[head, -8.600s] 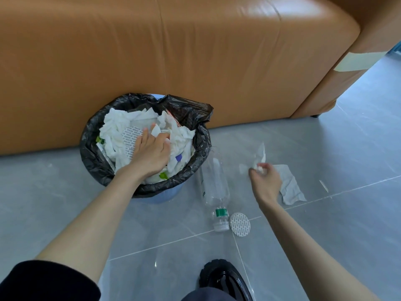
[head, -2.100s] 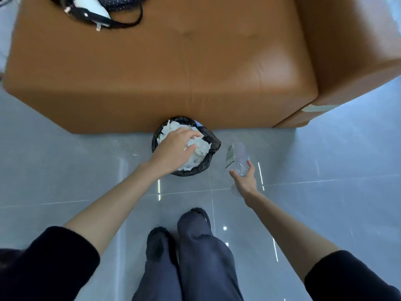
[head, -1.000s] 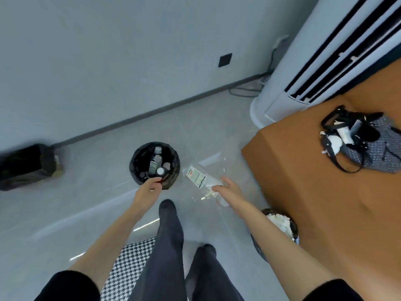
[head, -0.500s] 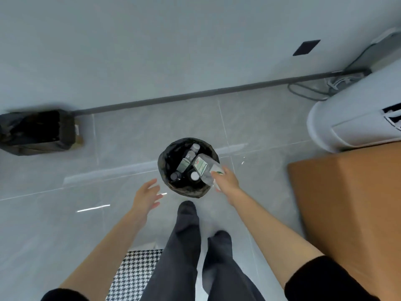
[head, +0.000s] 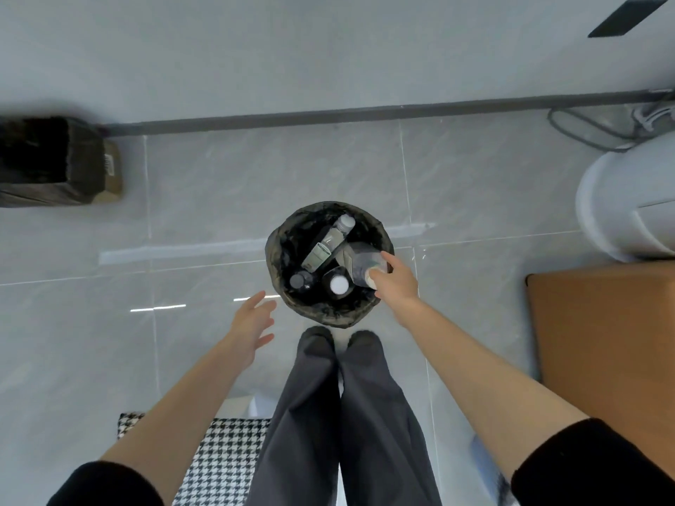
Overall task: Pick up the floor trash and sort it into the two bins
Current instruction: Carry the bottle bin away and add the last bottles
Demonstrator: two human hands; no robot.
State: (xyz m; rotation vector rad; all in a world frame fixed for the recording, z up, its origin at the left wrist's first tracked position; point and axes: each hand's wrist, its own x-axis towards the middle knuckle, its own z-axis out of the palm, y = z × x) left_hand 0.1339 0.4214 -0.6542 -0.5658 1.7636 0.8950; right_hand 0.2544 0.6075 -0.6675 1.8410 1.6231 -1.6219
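Observation:
A round bin lined with a black bag [head: 281, 246] stands on the grey floor just ahead of my feet, holding several plastic bottles. My right hand [head: 396, 281] is over its right rim and holds a clear plastic bottle [head: 363, 262] by its cap end, the body pointing down into the bin. My left hand [head: 252, 321] hovers to the left of the bin with fingers spread and holds nothing. The other bin with the paper trash is out of sight.
A dark box-like object [head: 47, 162] sits by the wall at far left. A white standing unit [head: 628, 202] with cables is at right, an orange sofa corner [head: 602, 345] below it. A houndstooth mat [head: 219, 461] lies behind my legs.
I turned from the paper bin by the sofa to the bottle bin. My right hand carried the clear bottle over and lowered it into the bin; the left hand stayed open beside it.

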